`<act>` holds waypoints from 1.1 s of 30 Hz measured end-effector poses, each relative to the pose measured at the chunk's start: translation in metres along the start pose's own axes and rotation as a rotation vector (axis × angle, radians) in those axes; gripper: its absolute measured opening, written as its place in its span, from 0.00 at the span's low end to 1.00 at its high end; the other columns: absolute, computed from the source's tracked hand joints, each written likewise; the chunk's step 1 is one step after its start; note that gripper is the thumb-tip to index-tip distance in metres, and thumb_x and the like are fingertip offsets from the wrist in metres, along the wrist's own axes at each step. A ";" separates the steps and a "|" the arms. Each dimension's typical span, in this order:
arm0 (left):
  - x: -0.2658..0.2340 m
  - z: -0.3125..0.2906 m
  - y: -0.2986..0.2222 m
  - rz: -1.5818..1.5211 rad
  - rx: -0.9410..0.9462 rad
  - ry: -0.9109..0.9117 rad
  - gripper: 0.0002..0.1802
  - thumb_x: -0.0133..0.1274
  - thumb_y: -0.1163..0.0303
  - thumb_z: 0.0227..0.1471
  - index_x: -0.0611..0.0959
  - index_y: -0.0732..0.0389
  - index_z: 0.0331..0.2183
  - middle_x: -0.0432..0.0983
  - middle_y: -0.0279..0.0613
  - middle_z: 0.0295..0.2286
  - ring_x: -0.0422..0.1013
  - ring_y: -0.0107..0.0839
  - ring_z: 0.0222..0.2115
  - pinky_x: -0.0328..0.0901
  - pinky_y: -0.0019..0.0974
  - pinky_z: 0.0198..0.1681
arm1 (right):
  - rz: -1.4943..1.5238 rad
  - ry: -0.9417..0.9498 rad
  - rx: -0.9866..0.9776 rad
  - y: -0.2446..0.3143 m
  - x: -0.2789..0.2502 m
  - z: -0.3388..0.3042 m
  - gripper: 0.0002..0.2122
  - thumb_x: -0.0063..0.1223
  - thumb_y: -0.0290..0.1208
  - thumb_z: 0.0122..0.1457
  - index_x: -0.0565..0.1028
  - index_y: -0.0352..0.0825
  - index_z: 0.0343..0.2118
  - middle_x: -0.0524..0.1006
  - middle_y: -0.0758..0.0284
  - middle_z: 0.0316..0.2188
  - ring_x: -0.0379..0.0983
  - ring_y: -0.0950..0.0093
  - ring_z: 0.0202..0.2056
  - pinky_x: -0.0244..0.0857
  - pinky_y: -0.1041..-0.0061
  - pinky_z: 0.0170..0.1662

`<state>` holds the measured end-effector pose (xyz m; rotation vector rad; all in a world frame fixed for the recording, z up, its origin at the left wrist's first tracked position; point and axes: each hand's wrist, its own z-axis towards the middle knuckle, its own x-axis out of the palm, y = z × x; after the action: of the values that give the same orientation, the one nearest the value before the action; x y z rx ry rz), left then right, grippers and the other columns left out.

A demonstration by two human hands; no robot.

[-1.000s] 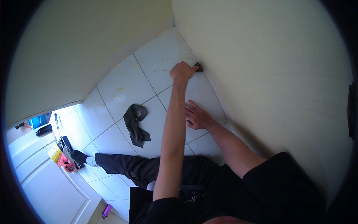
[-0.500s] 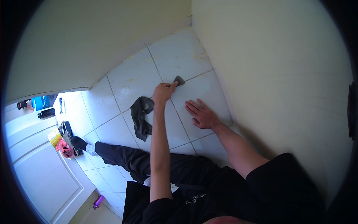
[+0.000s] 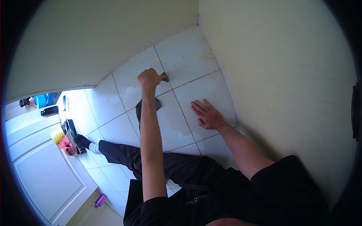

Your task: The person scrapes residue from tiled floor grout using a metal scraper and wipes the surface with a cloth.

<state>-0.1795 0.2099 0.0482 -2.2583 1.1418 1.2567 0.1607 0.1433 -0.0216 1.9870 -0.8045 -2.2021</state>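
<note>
My left hand [image 3: 151, 77] is closed around a small dark grey scraper [image 3: 164, 77], whose flat blade sticks out to the right of the fingers against the tile floor [image 3: 196, 86]. Most of its handle is hidden in the fist. Beneath my left forearm lies a black cloth [image 3: 140, 110], largely covered by the arm. My right hand [image 3: 209, 116] rests flat on a tile to the right, fingers spread, with nothing in it. Yellowish stains mark the tiles toward the far corner.
Pale walls [image 3: 271, 75] meet at the far corner. My outstretched leg [image 3: 120, 152] lies across the tiles. By a white door [image 3: 49, 177] at the left are a pink plastic bag [image 3: 66, 146], a black bottle [image 3: 49, 110] and a purple bottle [image 3: 100, 200]. Another person's hand shows at far left.
My left hand has moved left and slightly away with the scraper, and its forearm now covers more of the black cloth. My right hand stays flat on its tile.
</note>
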 end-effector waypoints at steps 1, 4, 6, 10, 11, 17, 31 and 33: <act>0.001 0.000 -0.006 0.093 0.013 -0.078 0.25 0.64 0.39 0.43 0.88 0.51 0.20 0.85 0.33 0.28 0.81 0.34 0.33 0.72 0.40 0.37 | 0.003 -0.003 0.002 0.000 0.001 0.000 0.33 0.53 0.38 0.55 0.62 0.32 0.65 0.57 0.64 0.69 0.48 0.70 0.71 0.39 0.55 0.73; 0.000 -0.006 -0.028 0.181 0.039 -0.181 0.25 0.66 0.40 0.43 0.87 0.54 0.18 0.84 0.34 0.26 0.81 0.35 0.30 0.72 0.39 0.34 | 0.014 -0.015 0.001 -0.004 0.003 -0.003 0.33 0.53 0.38 0.55 0.62 0.33 0.64 0.57 0.64 0.69 0.48 0.70 0.71 0.40 0.55 0.73; 0.003 -0.009 -0.027 0.176 0.049 -0.198 0.25 0.65 0.40 0.44 0.87 0.53 0.19 0.84 0.34 0.25 0.81 0.34 0.31 0.72 0.39 0.35 | 0.012 -0.014 0.005 -0.004 0.004 -0.005 0.33 0.53 0.38 0.54 0.62 0.32 0.64 0.57 0.64 0.69 0.48 0.70 0.71 0.40 0.55 0.73; 0.002 -0.012 0.010 -0.115 0.017 0.020 0.24 0.64 0.39 0.44 0.89 0.51 0.24 0.84 0.34 0.26 0.80 0.35 0.29 0.71 0.37 0.34 | 0.007 -0.015 -0.003 -0.003 0.002 -0.004 0.33 0.53 0.37 0.54 0.62 0.32 0.64 0.58 0.63 0.69 0.48 0.70 0.71 0.40 0.54 0.72; 0.012 -0.009 0.030 -0.111 0.004 0.015 0.24 0.64 0.39 0.44 0.89 0.51 0.24 0.84 0.34 0.26 0.80 0.35 0.29 0.71 0.37 0.34 | 0.014 -0.020 -0.014 0.000 -0.001 0.000 0.33 0.53 0.37 0.54 0.62 0.32 0.64 0.58 0.63 0.69 0.48 0.70 0.71 0.40 0.54 0.72; 0.051 -0.017 0.041 -0.482 0.032 0.006 0.31 0.57 0.34 0.47 0.88 0.55 0.23 0.81 0.38 0.23 0.77 0.38 0.30 0.70 0.44 0.40 | 0.009 0.001 0.002 -0.003 -0.001 -0.003 0.34 0.53 0.37 0.54 0.62 0.32 0.65 0.58 0.63 0.69 0.49 0.69 0.71 0.40 0.54 0.72; 0.082 -0.042 -0.091 -0.614 0.131 -0.021 0.28 0.51 0.39 0.55 0.89 0.54 0.34 0.84 0.50 0.33 0.79 0.51 0.37 0.72 0.50 0.41 | 0.040 -0.042 0.010 0.000 -0.002 -0.001 0.33 0.54 0.35 0.52 0.63 0.32 0.63 0.59 0.62 0.68 0.51 0.68 0.70 0.43 0.53 0.72; 0.098 -0.049 -0.085 -0.705 0.132 -0.038 0.28 0.50 0.40 0.57 0.88 0.56 0.32 0.84 0.50 0.33 0.79 0.53 0.36 0.71 0.51 0.39 | 0.048 -0.049 -0.002 0.004 -0.002 0.004 0.33 0.54 0.35 0.52 0.64 0.32 0.63 0.60 0.62 0.67 0.51 0.68 0.70 0.43 0.53 0.72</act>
<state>-0.0576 0.1861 -0.0130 -2.2154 0.3266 0.8927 0.1560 0.1416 -0.0181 1.8983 -0.8458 -2.2325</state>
